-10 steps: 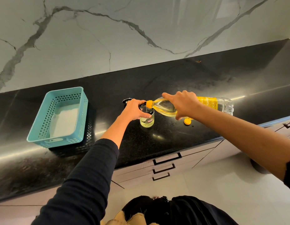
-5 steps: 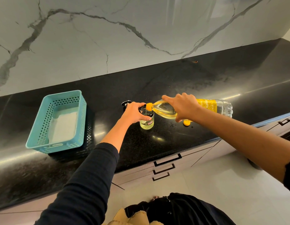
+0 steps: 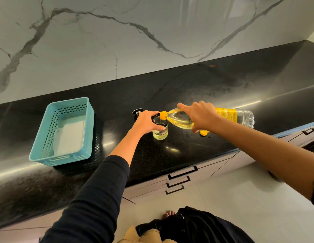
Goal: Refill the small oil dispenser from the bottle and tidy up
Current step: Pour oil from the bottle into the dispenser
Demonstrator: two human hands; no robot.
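Black counter (image 3: pixel 170 155), near edge: left hand (image 3: pixel 145 122), fingers curled round rim of glass oil dispenser (image 3: pixel 160 135), upright, part-filled. Right hand (image 3: pixel 200 116) grips oil bottle (image 3: pixel 230 115), tipped nearly flat, neck over dispenser mouth. Yellow cap (image 3: pixel 203 132) lies beneath. Black dispenser lid (image 3: pixel 137 112) just behind; teal basket (image 3: pixel 65 159) well left.

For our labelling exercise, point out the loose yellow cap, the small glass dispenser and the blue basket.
yellow cap (image 3: pixel 203 133): head view, its exposed side.
glass dispenser (image 3: pixel 160 135): head view, lower wall, oil behind.
blue basket (image 3: pixel 91 130): head view, right-hand wall.
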